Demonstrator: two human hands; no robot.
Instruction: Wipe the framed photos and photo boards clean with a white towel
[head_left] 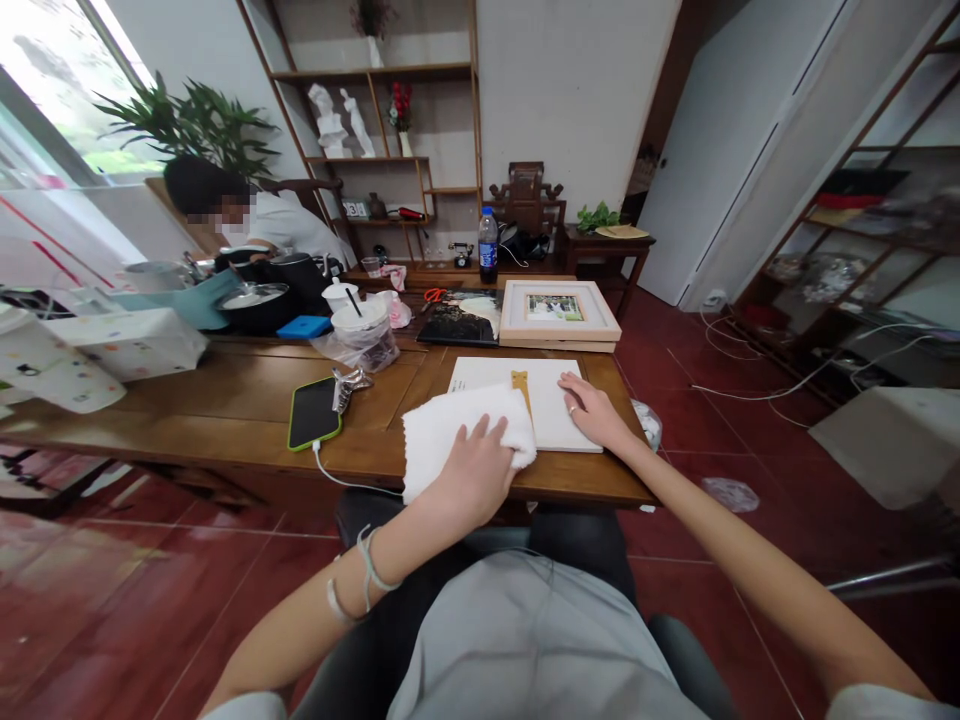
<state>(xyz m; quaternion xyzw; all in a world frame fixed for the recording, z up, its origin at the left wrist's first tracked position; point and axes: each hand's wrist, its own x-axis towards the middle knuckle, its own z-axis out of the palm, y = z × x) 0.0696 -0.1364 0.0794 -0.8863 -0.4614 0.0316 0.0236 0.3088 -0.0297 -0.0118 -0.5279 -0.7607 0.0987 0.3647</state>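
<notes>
My left hand [478,470] grips a white towel [435,430], its fingers pressed into the fluffy cloth. Under the towel's right part lies a white flat board or book [559,420] with small print at its upper left; I cannot tell which it is. A narrow yellow-brown piece with an ear-shaped top [520,382] shows on it, its lower end covered by the towel. On the right side of the white surface my right hand [592,408] lies flat with fingers stretched out, wearing a ring.
Behind are a framed picture [559,312], a dark glossy panel [461,318], orange scissors [433,295] and a bottle [488,250]. A charging phone [315,412], a lidded cup [360,320] and a blue box [304,327] stand left. Another person [289,222] bends at the far left.
</notes>
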